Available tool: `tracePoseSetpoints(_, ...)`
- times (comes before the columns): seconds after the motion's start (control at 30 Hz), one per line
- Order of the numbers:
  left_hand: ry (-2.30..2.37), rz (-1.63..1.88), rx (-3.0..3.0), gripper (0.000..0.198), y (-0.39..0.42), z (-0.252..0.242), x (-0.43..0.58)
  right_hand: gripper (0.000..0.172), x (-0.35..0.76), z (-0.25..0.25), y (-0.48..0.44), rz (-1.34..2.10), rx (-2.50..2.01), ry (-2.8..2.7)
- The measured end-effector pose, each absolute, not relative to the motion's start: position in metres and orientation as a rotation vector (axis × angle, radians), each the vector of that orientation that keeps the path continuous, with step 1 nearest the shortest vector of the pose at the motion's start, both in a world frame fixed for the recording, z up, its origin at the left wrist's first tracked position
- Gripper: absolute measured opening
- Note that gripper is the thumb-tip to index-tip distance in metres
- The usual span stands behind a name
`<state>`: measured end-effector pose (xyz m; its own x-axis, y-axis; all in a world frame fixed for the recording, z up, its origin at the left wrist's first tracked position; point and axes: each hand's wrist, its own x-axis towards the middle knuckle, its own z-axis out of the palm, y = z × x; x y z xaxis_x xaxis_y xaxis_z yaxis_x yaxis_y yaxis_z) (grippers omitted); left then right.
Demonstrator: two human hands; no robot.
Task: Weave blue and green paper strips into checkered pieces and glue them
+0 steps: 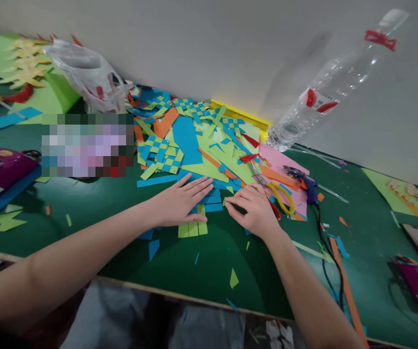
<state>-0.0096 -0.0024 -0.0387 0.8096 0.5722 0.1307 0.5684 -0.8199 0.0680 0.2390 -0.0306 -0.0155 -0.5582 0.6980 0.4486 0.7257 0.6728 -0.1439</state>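
Head view. The left hand lies flat, palm down, with its fingers straight and slightly spread. It presses on a part-woven mat of blue and light-green paper strips on the dark green table.

The right hand rests at 3 o'clock from the mat. Its fingers are bent, and the fingertips are drawn together at the free ends of the blue strips. Whether they nip a strip cannot be told.

The blue strips run along the 9-to-3 line, between the two hands. The loose green strip ends project toward 6 o'clock, just below the left thumb. The right fingertips are nearer the open edge, while the left hand covers the woven part.

Yellow-handled scissors lie just beyond the right hand at 2 o'clock, in front of a heap of cut coloured paper.
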Motion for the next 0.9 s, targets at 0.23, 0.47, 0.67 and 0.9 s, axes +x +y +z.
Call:
tracePoseSetpoints(0.23, 0.945, 0.205, 2.976, 0.085, -0.003, -0.038, -0.01, 0.036, 0.245, -0.021, -0.027, -0.43, -1.24, -2.373)
tracePoseSetpoints(0.47, 0.895, 0.245, 2.964, 0.086, 0.003, -0.032, -0.003, 0.021, 0.234, -0.013, -0.036, -0.213, -1.138, -2.327)
tracePoseSetpoints(0.67, 0.882, 0.237, 2.885, 0.085, 0.011, -0.018, -0.017, 0.034, 0.232, -0.017, -0.036, -0.02, -0.999, -2.557)
tracePoseSetpoints(0.9, 0.808, 0.09, 2.81, 0.091, 0.021, -0.015, -0.033, 0.031, 0.235, -0.022, -0.032, 0.011, -0.919, -2.584)
